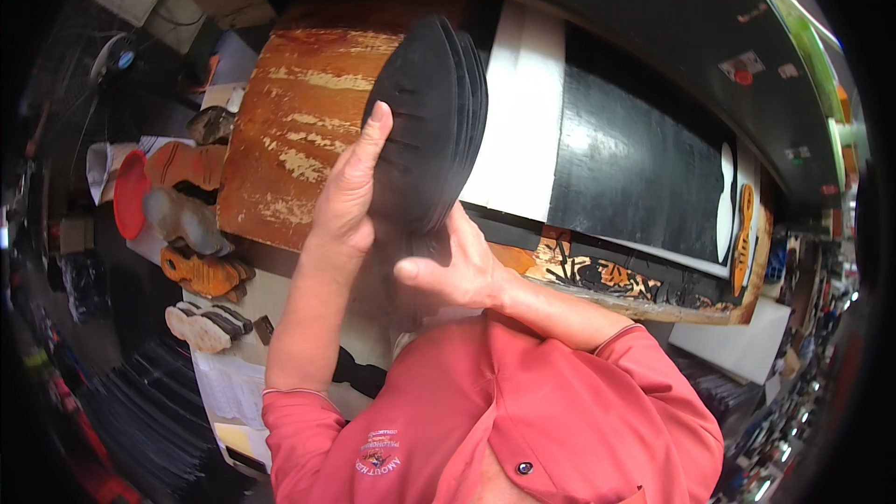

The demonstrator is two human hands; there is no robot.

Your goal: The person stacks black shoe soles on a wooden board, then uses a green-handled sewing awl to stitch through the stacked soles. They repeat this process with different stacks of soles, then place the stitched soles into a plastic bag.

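Observation:
My left hand [352, 182] grips a stack of thin black leaf-shaped cut pieces [425, 103] upright over the worktable. Its thumb lies on the front piece, which has several short slits; the other fingers are hidden behind. Along the right side the layers fan slightly apart. At the stack's lower end, my right hand [459, 266] has its thumb stretched out away from the fingers. Those fingertips reach the stack's lower edge, partly out of sight. Below the stack, the area between my hands is dark and blurred.
A worn brown board [289, 112] lies behind my left hand. Rightward are a white board [523, 103], a black sheet [635, 149] and an orange-handled tool [743, 238]. Black scraps [597, 273] litter the near edge. Orange sole-shaped pieces [201, 273] and a red dish-like object [131, 194] sit left.

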